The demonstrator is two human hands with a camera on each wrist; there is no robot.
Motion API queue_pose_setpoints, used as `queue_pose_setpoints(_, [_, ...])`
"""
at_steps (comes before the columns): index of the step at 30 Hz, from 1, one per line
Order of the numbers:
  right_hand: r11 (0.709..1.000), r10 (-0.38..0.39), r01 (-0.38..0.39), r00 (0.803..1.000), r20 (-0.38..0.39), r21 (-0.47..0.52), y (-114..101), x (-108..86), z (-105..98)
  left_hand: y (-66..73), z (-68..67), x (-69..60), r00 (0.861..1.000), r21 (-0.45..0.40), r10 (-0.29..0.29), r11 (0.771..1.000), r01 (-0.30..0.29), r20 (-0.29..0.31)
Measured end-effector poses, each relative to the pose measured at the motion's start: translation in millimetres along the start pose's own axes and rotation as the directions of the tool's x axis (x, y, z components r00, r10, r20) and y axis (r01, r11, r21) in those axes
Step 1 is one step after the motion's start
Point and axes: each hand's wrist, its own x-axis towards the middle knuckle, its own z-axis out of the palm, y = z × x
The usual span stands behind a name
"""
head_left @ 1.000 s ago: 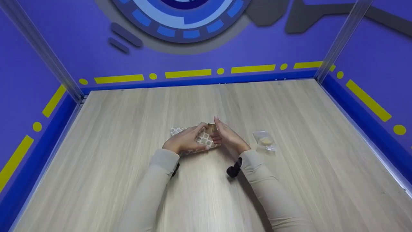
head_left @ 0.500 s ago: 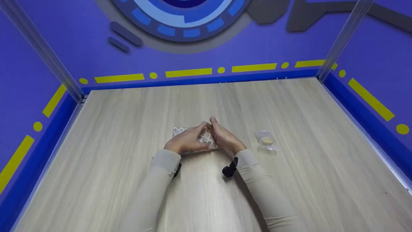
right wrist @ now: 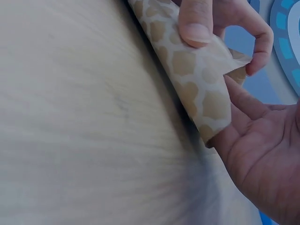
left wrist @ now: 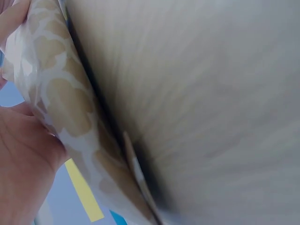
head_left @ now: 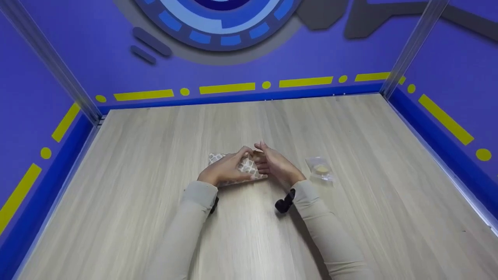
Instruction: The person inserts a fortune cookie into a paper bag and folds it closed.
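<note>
Evidently, left grip (head_left: 226,168) clasps patterned packet (head_left: 248,165), its end against unclenched right grip (head_left: 280,165).

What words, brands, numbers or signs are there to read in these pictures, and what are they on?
There are none that I can read.
Patterned paper in the hands: blotches only, no lettering on the parts that show.
Clear packet on the table: too small to tell whether it bears print.
Back wall: yellow bars and dots, other shapes, no legible characters.
</note>
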Motion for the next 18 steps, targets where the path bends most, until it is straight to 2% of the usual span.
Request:
queue_pose_setpoints(5, [0.998, -0.058, 0.058, 0.998, -0.013, 0.018, -2, -1.9, -5, -0.5, -0.9, -0.5, 1.000, -0.007, -0.009, 1.000, 0.009, -0.002])
queue_pose_setpoints(11, [0.986, -0.149, 0.149, 0.989, 0.007, -0.080, -9, -7.7, -17, 0.0, -0.2, -0.5, 1.000, -0.003, -0.015, 1.000, 0.015, 0.000])
queue_pose_setpoints(14, [0.979, -0.169, 0.168, 0.986, -0.001, -0.118, -12, -12.1, -25, 0.5, 0.4, -0.5, 1.000, 0.001, -0.025, 1.000, 0.025, 0.000])
queue_pose_setpoints(18, [0.973, -0.196, 0.193, 0.981, -0.007, -0.123, -18, -18.1, -36, 0.8, 0.3, 0.1, 0.999, 0.005, -0.042, 0.999, 0.042, -0.002])
